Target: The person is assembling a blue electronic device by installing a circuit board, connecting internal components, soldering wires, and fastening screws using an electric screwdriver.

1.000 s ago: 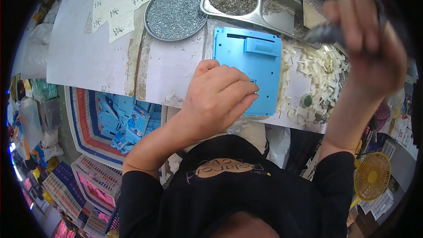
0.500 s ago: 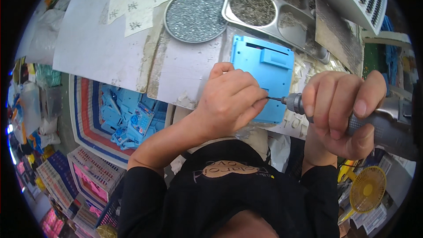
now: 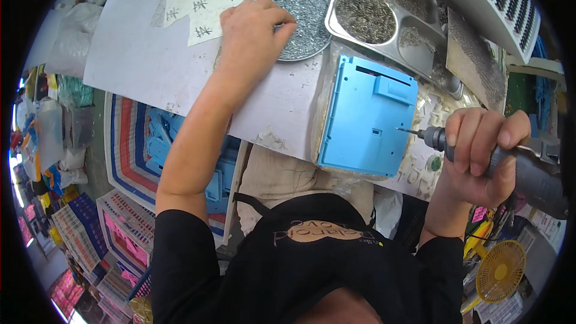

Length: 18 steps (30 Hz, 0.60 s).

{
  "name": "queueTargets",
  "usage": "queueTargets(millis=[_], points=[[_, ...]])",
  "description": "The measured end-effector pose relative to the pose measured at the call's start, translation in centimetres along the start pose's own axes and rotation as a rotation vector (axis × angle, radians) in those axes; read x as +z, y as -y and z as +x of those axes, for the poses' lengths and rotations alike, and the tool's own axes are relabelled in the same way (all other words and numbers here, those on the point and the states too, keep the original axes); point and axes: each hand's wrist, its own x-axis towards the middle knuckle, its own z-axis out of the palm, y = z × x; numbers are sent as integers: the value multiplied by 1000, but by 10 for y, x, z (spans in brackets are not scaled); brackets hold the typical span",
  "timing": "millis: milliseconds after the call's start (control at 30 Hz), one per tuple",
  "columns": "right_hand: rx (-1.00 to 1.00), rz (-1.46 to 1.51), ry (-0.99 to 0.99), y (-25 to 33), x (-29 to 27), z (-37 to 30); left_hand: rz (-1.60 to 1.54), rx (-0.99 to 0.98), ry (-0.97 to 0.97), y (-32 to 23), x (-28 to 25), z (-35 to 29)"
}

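Observation:
My left hand (image 3: 252,36) reaches over the left side of a round metal dish (image 3: 309,27) full of small silvery metal pieces. Its thumb and fingertips are pinched together; whatever may be between them is too small to make out. My right hand (image 3: 483,150) is wrapped round a dark electric screwdriver (image 3: 525,177), whose thin bit points left. Beneath that tip lies a light-blue plastic panel (image 3: 354,114) with a slot, a raised block and a small rectangular opening. No hand touches the panel, which rests on a plastic-wrapped pad on the bench.
A metal compartment tray (image 3: 399,45) with small screws stands behind the panel. White plastic bits (image 3: 414,171) lie to its right. Below the bench's left edge, a striped bin (image 3: 129,150) holds blue parts. A yellow fan (image 3: 501,270) stands low on the right.
My left hand has left the panel and moved up and left to the dish. The screwdriver bit has drawn back from the near edge of my left fingers and now hovers over the panel.

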Motion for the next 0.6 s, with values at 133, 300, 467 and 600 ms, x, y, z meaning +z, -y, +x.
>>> queueTargets(millis=[133, 300, 467, 600], points=[[42, 18, -100, 13, 10, -23, -115, 53, -62, 0, -4, 12], [115, 112, -122, 26, 15, -58, -607, 323, 213, -97, -22, -26], [96, 136, -82, 18, 17, -72, -569, 493, 358, -117, -3, -46], [116, 107, -150, 11, 26, -77, -554, 480, 378, -119, 0, -49]])
